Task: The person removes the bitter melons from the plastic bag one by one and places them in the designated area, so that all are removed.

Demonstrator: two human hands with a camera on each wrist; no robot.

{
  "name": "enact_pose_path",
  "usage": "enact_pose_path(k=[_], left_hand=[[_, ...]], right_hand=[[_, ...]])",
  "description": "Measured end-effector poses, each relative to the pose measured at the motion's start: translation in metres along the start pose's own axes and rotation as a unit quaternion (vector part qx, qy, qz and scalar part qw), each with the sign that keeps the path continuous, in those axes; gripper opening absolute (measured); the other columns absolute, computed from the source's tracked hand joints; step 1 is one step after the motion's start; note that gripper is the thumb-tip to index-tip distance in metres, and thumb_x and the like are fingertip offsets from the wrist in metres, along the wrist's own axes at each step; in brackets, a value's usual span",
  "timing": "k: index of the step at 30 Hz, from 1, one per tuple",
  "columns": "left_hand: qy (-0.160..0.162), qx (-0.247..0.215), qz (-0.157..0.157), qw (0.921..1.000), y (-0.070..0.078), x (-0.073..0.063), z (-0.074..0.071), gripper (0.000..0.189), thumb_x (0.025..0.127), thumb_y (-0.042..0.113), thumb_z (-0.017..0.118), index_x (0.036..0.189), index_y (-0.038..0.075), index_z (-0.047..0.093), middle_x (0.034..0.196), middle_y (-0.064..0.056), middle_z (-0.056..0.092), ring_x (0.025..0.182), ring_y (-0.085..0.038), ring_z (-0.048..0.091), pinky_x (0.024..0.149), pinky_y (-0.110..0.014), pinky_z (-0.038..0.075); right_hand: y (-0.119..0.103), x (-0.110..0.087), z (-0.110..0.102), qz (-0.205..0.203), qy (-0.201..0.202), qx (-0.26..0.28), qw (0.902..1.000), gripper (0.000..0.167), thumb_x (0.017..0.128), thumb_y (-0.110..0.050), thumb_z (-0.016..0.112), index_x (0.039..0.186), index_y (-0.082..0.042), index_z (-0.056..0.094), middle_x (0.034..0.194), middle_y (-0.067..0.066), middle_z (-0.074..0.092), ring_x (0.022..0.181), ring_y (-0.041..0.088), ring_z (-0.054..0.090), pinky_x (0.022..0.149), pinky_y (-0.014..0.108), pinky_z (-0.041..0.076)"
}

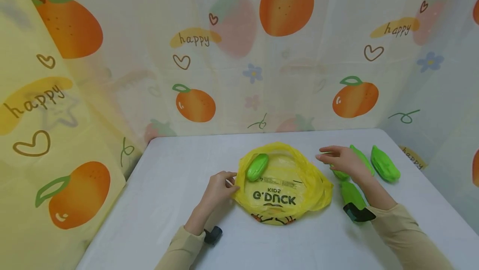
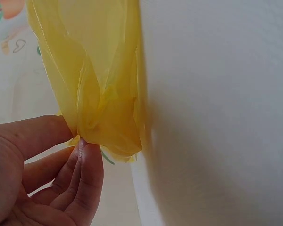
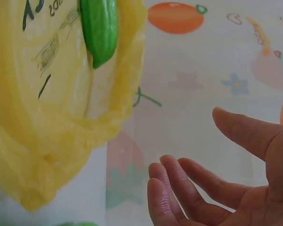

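Note:
A yellow plastic bag [image 1: 316, 189] printed with dark lettering lies on the table, its mouth spread wide. Inside, toward its left side, rests one glossy green ridged gourd [image 1: 257, 167]. My left hand [image 1: 218, 189] pinches the left edge of the bag between thumb and fingertips, as the left wrist view shows up close. Holding nothing, my right hand [image 1: 342, 162] is raised to the right of the bag, its fingers loosely bent and thumb apart in the right wrist view. Below and behind it are more green gourds [image 1: 385, 165], partly covered by the hand and forearm.
The white table [image 1: 179, 157] has its far edge against a hanging cloth [image 1: 239, 87] patterned with oranges, hearts and lettering. Similar cloth hangs along the left and right sides. Dark camera mounts [image 1: 213, 235] are worn at both wrists.

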State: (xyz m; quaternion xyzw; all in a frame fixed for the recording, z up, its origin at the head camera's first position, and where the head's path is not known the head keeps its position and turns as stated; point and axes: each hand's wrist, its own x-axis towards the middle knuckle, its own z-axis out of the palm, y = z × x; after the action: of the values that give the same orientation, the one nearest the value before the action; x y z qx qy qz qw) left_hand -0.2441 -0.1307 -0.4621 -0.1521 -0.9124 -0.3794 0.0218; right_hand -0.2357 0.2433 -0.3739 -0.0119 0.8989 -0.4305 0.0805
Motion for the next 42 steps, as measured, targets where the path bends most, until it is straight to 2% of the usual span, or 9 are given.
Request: enact_pose_path(k=[16, 24, 29, 36, 42], left_hand=[[-0.005, 0.005, 0.009, 0.9999, 0.0, 0.001, 0.003, 0.037, 0.08, 0.01, 0.074, 0.115, 0.0, 0.066, 0.086, -0.006, 0.064, 0.072, -0.012, 0.061, 0.061, -0.019, 0.051], [-0.004, 0.007, 0.007, 0.9999, 0.001, 0.0, 0.002, 0.037, 0.079, 0.011, 0.074, 0.114, 0.001, 0.067, 0.085, -0.005, 0.064, 0.071, -0.011, 0.06, 0.06, -0.019, 0.051], [-0.005, 0.005, 0.007, 1.0, -0.001, 0.001, 0.003, 0.037, 0.079, 0.01, 0.074, 0.115, 0.001, 0.067, 0.084, -0.004, 0.063, 0.071, -0.011, 0.061, 0.059, -0.018, 0.051], [-0.006, 0.001, 0.008, 0.9999, -0.001, 0.001, 0.003, 0.037, 0.079, 0.01, 0.074, 0.115, 0.001, 0.067, 0.085, -0.005, 0.064, 0.071, -0.011, 0.061, 0.059, -0.018, 0.051], [-0.007, 0.0, 0.008, 0.9999, -0.002, 0.001, 0.002, 0.037, 0.08, 0.011, 0.074, 0.115, 0.001, 0.067, 0.085, -0.005, 0.064, 0.071, -0.01, 0.06, 0.058, -0.017, 0.05]], right_hand=[[-0.021, 0.044, 0.054, 0.004, -0.033, 0.053, 0.9981, 0.054, 0.092, -0.029, 0.061, 0.132, 0.004, 0.05, 0.125, 0.026, 0.058, 0.112, 0.037, 0.059, 0.087, 0.042, 0.054], [-0.027, 0.062, 0.083, 0.013, -0.049, 0.053, 0.9973, 0.054, 0.091, -0.03, 0.063, 0.132, 0.003, 0.052, 0.125, 0.025, 0.058, 0.11, 0.037, 0.06, 0.087, 0.044, 0.053], [-0.031, 0.073, 0.1, 0.029, -0.052, 0.045, 0.9972, 0.054, 0.089, -0.03, 0.065, 0.13, 0.003, 0.053, 0.123, 0.024, 0.059, 0.106, 0.034, 0.063, 0.083, 0.041, 0.055], [-0.037, 0.085, 0.117, 0.052, -0.068, 0.053, 0.9949, 0.058, 0.089, -0.03, 0.065, 0.133, 0.005, 0.049, 0.129, 0.025, 0.055, 0.109, 0.035, 0.061, 0.084, 0.04, 0.055], [-0.041, 0.09, 0.132, 0.067, -0.05, 0.048, 0.9954, 0.062, 0.087, -0.033, 0.068, 0.13, 0.008, 0.051, 0.126, 0.026, 0.056, 0.1, 0.031, 0.065, 0.077, 0.035, 0.057]])
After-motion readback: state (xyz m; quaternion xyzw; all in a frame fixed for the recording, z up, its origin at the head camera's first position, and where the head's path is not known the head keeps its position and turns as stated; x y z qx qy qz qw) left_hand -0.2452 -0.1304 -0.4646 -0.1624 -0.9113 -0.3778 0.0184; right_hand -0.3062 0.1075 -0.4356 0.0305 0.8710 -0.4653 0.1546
